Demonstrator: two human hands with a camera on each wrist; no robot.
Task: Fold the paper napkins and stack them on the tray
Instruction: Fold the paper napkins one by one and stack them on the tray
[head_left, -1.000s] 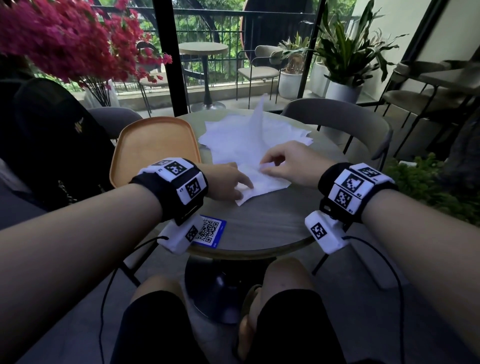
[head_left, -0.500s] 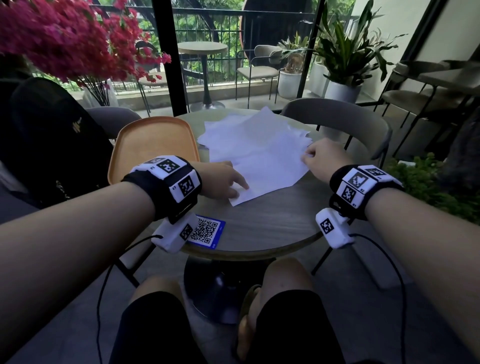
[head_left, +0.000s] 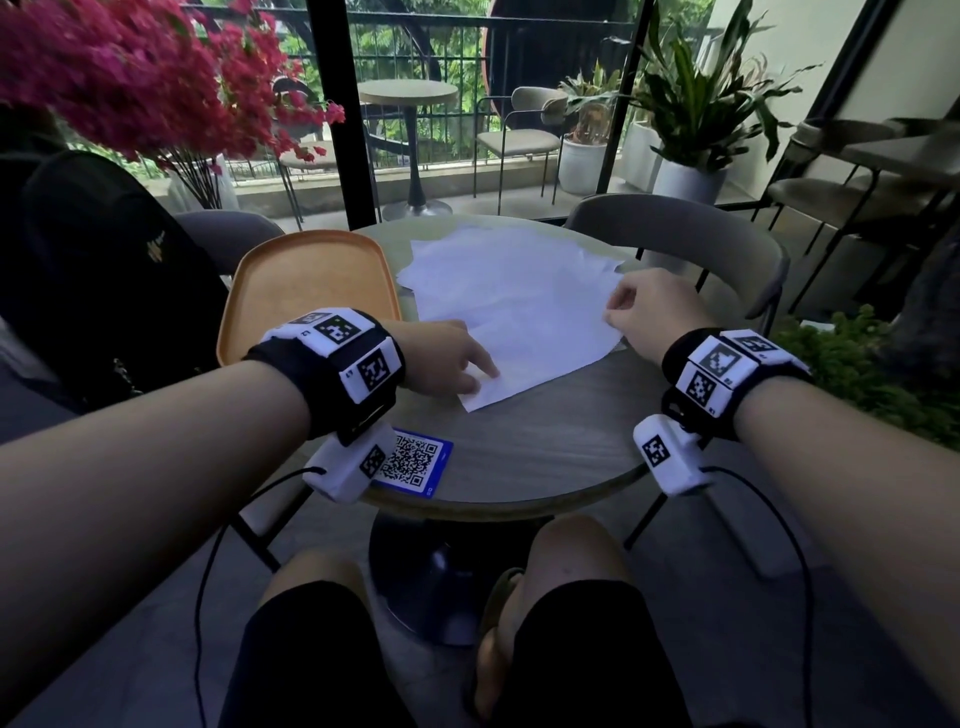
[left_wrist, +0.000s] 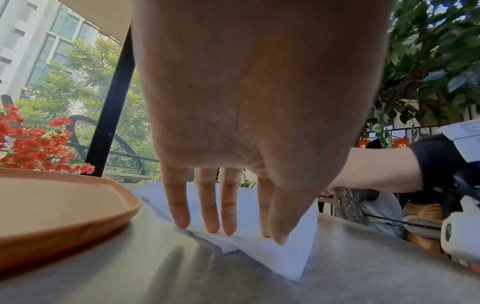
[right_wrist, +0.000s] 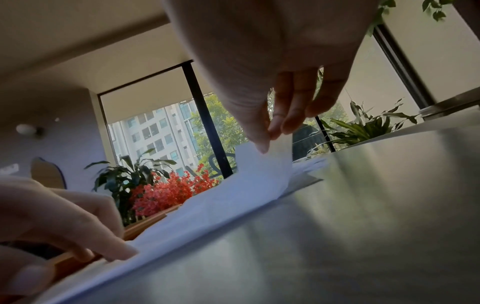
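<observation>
A loose pile of white paper napkins (head_left: 514, 291) lies on the round table (head_left: 540, 447); the top napkin (head_left: 540, 338) is spread flat. My left hand (head_left: 447, 358) presses straight fingers (left_wrist: 207, 205) on that napkin's near left corner (left_wrist: 272, 257). My right hand (head_left: 649, 306) pinches the napkin's right edge (right_wrist: 265, 164) between thumb and fingers, lifting it slightly off the pile. The orange tray (head_left: 306, 291) sits to the left of the napkins with nothing on it, and its rim (left_wrist: 78, 205) shows in the left wrist view.
A blue QR card (head_left: 413, 460) lies at the table's near edge. A grey chair (head_left: 675, 234) stands behind the table on the right, a dark bag (head_left: 104, 270) on the left under red flowers (head_left: 130, 78).
The raised sheet has been laid out flat over the pile. My right hand went from beside the left hand to the napkin's right edge. The left hand stayed on the near corner.
</observation>
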